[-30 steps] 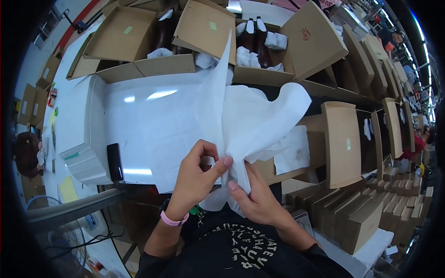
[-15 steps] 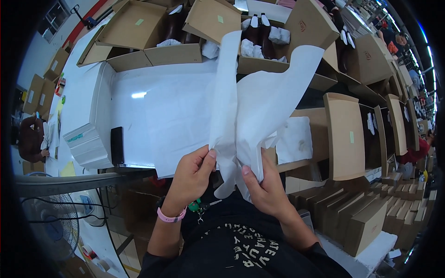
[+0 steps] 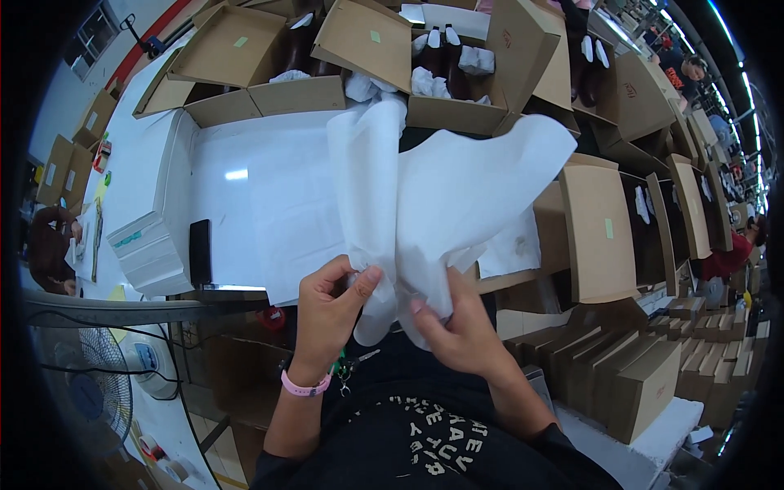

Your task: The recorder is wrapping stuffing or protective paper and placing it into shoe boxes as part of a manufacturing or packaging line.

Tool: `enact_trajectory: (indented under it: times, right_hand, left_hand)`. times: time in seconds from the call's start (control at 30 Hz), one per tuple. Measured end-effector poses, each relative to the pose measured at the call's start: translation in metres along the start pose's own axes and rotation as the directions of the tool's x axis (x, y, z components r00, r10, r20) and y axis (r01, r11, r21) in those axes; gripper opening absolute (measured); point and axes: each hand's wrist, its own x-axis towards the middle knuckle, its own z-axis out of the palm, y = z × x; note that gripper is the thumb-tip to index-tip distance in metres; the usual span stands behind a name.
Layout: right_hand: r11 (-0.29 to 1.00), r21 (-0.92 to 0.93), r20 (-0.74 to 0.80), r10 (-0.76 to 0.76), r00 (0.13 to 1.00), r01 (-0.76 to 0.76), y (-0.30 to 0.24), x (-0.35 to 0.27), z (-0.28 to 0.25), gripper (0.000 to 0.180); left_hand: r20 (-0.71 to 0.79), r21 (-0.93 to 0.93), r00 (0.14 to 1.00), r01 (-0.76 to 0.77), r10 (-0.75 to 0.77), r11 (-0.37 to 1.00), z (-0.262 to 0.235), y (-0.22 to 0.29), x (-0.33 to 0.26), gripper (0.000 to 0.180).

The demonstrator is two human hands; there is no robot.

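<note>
A large sheet of white tissue paper [image 3: 465,188] hangs gathered between my hands, its far part fanned out and its lower end bunched near my body. My left hand [image 3: 333,298] pinches its left side between thumb and fingers. On the other side, my right hand [image 3: 457,327] grips the bunched folds, thumb on top. Below the paper's left part lie flat white sheets [image 3: 298,188] on the table. Another piece of white paper [image 3: 516,245] lies partly behind the held sheet, at the right.
Open cardboard boxes [image 3: 453,110] with dark shoes and paper wads line the far side. More open boxes [image 3: 600,233] stand at right. A tall paper stack [image 3: 151,212] and a black phone [image 3: 200,251] sit at left. A fan [image 3: 94,392] stands lower left. Other people work farther off.
The paper's far end has dropped and spread wider, its left part swinging left. Both hands keep hold, shifting slightly left. The whole view has shifted a little.
</note>
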Motion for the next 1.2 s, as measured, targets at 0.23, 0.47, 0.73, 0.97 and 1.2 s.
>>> enact_trajectory:
  times: [0.23,0.47,0.73,0.97,1.2]
  right_hand:
    - [0.987,-0.075,-0.162,-0.154,0.975,0.143,0.022,0.011,0.024,0.061]
    - [0.97,0.213,-0.399,-0.023,0.916,0.118,0.008,0.009,0.036,0.037]
    - [0.874,0.475,-0.156,-0.026,0.987,0.098,0.007,0.004,0.035,0.056]
    - [0.815,0.568,-0.065,-0.092,0.994,0.113,0.019,0.011,0.039,0.065]
    - [0.938,0.346,0.107,-0.041,0.993,0.002,0.034,0.01,0.031,0.061]
  left_hand:
    - [0.172,-0.254,0.978,0.163,-0.122,0.953,0.014,-0.028,-0.004,0.037]
    - [-0.268,-0.195,0.925,-0.325,0.269,0.925,0.045,-0.024,-0.004,0.022]
    - [-0.136,-0.026,0.916,-0.384,0.377,0.923,0.038,-0.049,0.007,0.017]
    - [-0.12,-0.073,0.953,-0.288,0.278,0.955,0.055,-0.018,0.0,0.053]
    - [0.081,0.237,0.84,-0.539,0.537,0.808,0.041,-0.013,-0.011,0.091]
